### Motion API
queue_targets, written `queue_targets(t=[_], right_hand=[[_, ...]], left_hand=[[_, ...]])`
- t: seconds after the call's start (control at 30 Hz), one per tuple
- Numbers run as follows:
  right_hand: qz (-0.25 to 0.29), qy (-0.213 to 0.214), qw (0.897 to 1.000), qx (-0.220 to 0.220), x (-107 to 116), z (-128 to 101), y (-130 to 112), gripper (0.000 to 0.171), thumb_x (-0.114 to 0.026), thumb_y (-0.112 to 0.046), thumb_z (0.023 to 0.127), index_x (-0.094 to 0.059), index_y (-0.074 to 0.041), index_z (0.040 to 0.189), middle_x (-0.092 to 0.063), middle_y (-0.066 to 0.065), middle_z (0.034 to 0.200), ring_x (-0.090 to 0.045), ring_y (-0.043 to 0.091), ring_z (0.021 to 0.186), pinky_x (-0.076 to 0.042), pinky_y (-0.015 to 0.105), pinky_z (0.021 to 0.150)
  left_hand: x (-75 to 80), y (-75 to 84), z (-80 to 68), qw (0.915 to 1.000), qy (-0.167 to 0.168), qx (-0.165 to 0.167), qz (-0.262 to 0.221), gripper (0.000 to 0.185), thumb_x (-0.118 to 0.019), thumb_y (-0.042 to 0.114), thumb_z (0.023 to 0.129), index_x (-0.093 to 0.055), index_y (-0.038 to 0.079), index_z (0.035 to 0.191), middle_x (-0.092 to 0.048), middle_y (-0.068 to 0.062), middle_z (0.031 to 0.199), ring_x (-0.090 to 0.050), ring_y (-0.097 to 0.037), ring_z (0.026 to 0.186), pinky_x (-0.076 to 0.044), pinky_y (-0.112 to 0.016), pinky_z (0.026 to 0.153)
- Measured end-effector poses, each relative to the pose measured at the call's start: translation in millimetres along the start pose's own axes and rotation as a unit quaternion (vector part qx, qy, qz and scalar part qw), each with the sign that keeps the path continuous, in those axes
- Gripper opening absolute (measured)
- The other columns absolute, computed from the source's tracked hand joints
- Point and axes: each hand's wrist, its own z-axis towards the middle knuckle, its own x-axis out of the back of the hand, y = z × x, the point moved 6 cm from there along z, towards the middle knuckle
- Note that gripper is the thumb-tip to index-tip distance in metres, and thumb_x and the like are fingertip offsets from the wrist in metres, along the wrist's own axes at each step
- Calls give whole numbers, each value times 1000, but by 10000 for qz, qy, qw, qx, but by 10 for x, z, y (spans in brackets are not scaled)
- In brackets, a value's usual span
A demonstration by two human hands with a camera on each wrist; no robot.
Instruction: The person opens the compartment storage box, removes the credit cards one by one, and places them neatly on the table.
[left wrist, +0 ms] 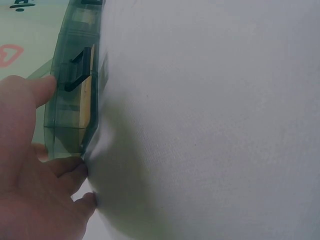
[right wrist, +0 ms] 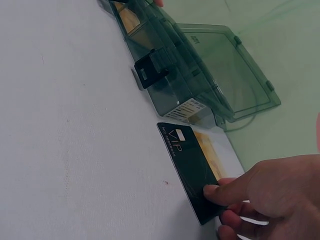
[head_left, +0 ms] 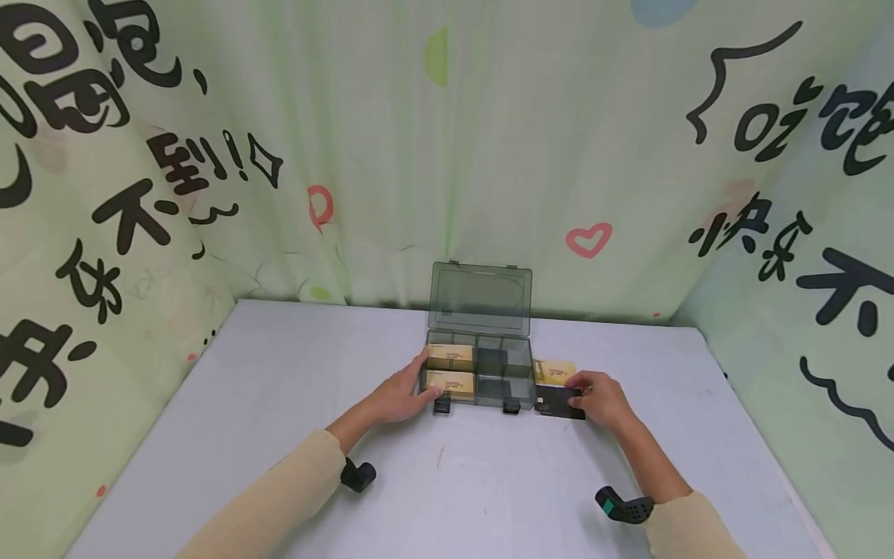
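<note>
A smoky see-through compartment box (head_left: 500,380) stands open on the table, its lid (head_left: 480,298) tilted up at the back. Gold card stacks (head_left: 450,369) fill its two left compartments. My left hand (head_left: 421,383) rests against the box's left front corner, fingers fairly straight; in the left wrist view the fingertips (left wrist: 80,172) touch the box (left wrist: 67,107) near its black latch (left wrist: 80,68). My right hand (head_left: 576,392) pinches the near end of a black VIP card (right wrist: 189,167), which lies flat over a gold card (right wrist: 211,152) to the right of the box (right wrist: 165,60).
The grey table (head_left: 279,404) is walled in by a pale green printed curtain (head_left: 391,155) at the back and both sides. Two black latches (head_left: 511,406) hang from the box's front. Black wrist mounts (head_left: 358,475) sit under both forearms.
</note>
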Motion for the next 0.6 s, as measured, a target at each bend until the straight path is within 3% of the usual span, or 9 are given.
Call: queue_targets(t=[0.4,0.6], right_hand=[[-35,-32,9998,167,4,19,-8,22,-70,3,80,-58,1,99,-58,15,89,-51,25,82,-39,31,69],[-513,105,9980,366,23,11,-80,24,-73,1,78,-58,1,97,-52,16,90,-49,28,84,-40,38,72]], left_hand=[[14,32,-14,10000,-14,13,-53,82,-51,48,97,-7,15,157,-23,-10,161,-29,-32,146,-28,-50,118],[26,35,-23,10000,20,31,-34,81,-51,48,97,-8,15,157,-24,-11,161,-30,-32,146,-28,-50,118]])
